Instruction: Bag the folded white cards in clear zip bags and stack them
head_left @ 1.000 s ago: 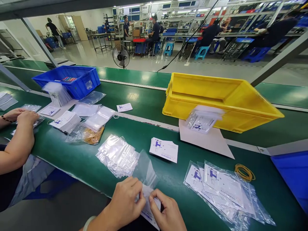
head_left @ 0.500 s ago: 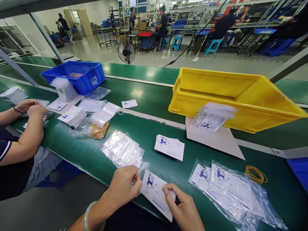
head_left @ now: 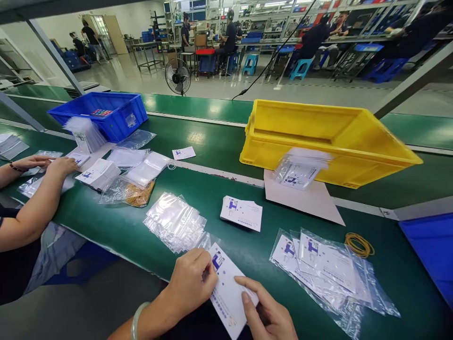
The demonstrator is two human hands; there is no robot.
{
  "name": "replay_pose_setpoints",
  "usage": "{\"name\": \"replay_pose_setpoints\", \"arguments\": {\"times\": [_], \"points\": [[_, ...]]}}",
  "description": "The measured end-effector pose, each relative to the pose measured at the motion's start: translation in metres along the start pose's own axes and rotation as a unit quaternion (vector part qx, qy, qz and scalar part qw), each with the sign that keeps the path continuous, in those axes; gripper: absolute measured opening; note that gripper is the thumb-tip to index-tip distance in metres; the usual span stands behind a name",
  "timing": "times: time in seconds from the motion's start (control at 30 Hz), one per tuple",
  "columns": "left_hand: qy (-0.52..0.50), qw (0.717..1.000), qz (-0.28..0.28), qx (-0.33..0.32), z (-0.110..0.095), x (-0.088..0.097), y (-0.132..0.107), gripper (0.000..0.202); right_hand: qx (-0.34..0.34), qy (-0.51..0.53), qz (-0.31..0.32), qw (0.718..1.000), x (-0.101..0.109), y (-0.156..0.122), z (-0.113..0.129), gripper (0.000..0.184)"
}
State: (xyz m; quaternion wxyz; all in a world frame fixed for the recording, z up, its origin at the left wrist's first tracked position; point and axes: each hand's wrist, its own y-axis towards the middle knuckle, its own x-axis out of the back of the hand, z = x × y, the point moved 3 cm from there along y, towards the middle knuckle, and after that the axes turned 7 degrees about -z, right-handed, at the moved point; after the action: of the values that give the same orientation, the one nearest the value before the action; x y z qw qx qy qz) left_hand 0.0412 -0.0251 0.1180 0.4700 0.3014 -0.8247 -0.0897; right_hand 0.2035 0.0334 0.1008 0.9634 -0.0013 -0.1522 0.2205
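Note:
A white printed card (head_left: 230, 295) with a blue drawing is tilted in front of me at the table's near edge. My right hand (head_left: 267, 309) grips its right side between thumb and fingers. At the card's left edge, my left hand (head_left: 193, 281) is closed in a pinch on a clear plastic bag (head_left: 205, 241), mostly hidden behind the fingers. Just beyond lies a fanned pile of clear bags (head_left: 175, 219). A stack of cards (head_left: 241, 212) sits further up. To the right, several bagged cards (head_left: 323, 264) overlap beside yellow rubber bands (head_left: 359, 244).
A yellow bin (head_left: 300, 141) stands at the back, with bagged cards (head_left: 300, 170) leaning on it over cardboard. A blue bin (head_left: 120, 118) is at the back left. A co-worker's hands (head_left: 53, 163) work at the left. A blue panel (head_left: 430, 255) borders the right.
The view has shifted slightly to the right. My left hand has come further over the card's left edge, and my right fingers have spread along its right side.

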Motion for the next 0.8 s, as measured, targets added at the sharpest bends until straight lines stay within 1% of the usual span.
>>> {"name": "replay_pose_setpoints", "arguments": {"times": [0.07, 0.1, 0.17, 0.27, 0.3, 0.33, 0.37, 0.4, 0.43, 0.47, 0.5, 0.53, 0.57, 0.6, 0.63, 0.67, 0.7, 0.73, 0.77, 0.8], "points": [[-0.035, 0.999, 0.014, -0.014, -0.004, 0.0, -0.001, 0.019, -0.038, 0.037, 0.03, 0.998, -0.008, -0.002, 0.002, 0.044], [-0.055, 0.998, 0.021, -0.013, -0.006, 0.001, -0.001, 0.019, -0.045, 0.055, 0.033, 0.997, -0.01, -0.002, 0.004, 0.047], [-0.097, 0.995, 0.034, 0.007, -0.007, 0.006, 0.0, 0.02, -0.025, 0.075, 0.008, 0.997, -0.009, -0.003, 0.01, 0.05], [-0.163, 0.982, 0.042, 0.084, -0.007, 0.016, 0.005, 0.022, 0.066, 0.058, -0.073, 0.993, 0.0, -0.003, 0.015, 0.042], [-0.19, 0.975, 0.04, 0.113, -0.008, 0.02, 0.006, 0.024, 0.102, 0.045, -0.091, 0.99, 0.003, -0.002, 0.015, 0.038], [-0.221, 0.965, 0.036, 0.139, -0.008, 0.022, 0.008, 0.025, 0.141, 0.031, -0.093, 0.985, 0.004, -0.002, 0.015, 0.038], [-0.257, 0.952, 0.032, 0.16, -0.01, 0.024, 0.009, 0.026, 0.184, 0.015, -0.078, 0.98, 0.002, -0.001, 0.016, 0.043], [-0.295, 0.939, 0.032, 0.176, -0.012, 0.025, 0.01, 0.027, 0.23, -0.003, -0.054, 0.972, 0.0, 0.0, 0.017, 0.052], [-0.333, 0.924, 0.039, 0.186, -0.014, 0.026, 0.011, 0.028, 0.275, -0.023, -0.026, 0.961, -0.004, 0.001, 0.017, 0.064], [-0.365, 0.91, 0.052, 0.188, -0.017, 0.026, 0.011, 0.028, 0.312, -0.038, -0.005, 0.949, -0.008, 0.001, 0.018, 0.07], [-0.386, 0.902, 0.066, 0.182, -0.019, 0.025, 0.011, 0.027, 0.336, -0.044, 0.004, 0.941, -0.011, 0.002, 0.019, 0.069], [-0.392, 0.902, 0.075, 0.168, -0.021, 0.026, 0.011, 0.026, 0.343, -0.045, 0.003, 0.938, -0.013, 0.003, 0.019, 0.059], [-0.38, 0.91, 0.075, 0.147, -0.021, 0.027, 0.01, 0.024, 0.337, -0.038, -0.006, 0.941, -0.013, 0.005, 0.02, 0.045], [-0.353, 0.925, 0.063, 0.124, -0.021, 0.029, 0.01, 0.019, 0.323, -0.025, -0.017, 0.946, -0.012, 0.007, 0.02, 0.034], [-0.315, 0.942, 0.044, 0.103, -0.018, 0.032, 0.011, 0.008, 0.309, -0.009, -0.026, 0.951, -0.01, 0.008, 0.021, 0.029], [-0.274, 0.958, 0.026, 0.085, -0.016, 0.035, 0.011, 0.01, 0.298, 0.004, -0.033, 0.954, -0.008, 0.01, 0.021, 0.026], [-0.24, 0.968, 0.02, 0.07, -0.013, 0.037, 0.012, 0.026, 0.293, 0.015, -0.034, 0.955, -0.005, 0.011, 0.023, 0.025], [-0.22, 0.973, 0.029, 0.055, -0.01, 0.038, 0.013, 0.038, 0.294, 0.024, -0.032, 0.955, -0.003, 0.012, 0.024, 0.024], [-0.215, 0.974, 0.054, 0.04, -0.008, 0.038, 0.014, 0.04, 0.298, 0.031, -0.025, 0.954, -0.001, 0.012, 0.026, 0.023], [-0.222, 0.971, 0.086, 0.022, -0.008, 0.038, 0.016, 0.033, 0.303, 0.034, -0.011, 0.952, 0.001, 0.013, 0.027, 0.023]]}}
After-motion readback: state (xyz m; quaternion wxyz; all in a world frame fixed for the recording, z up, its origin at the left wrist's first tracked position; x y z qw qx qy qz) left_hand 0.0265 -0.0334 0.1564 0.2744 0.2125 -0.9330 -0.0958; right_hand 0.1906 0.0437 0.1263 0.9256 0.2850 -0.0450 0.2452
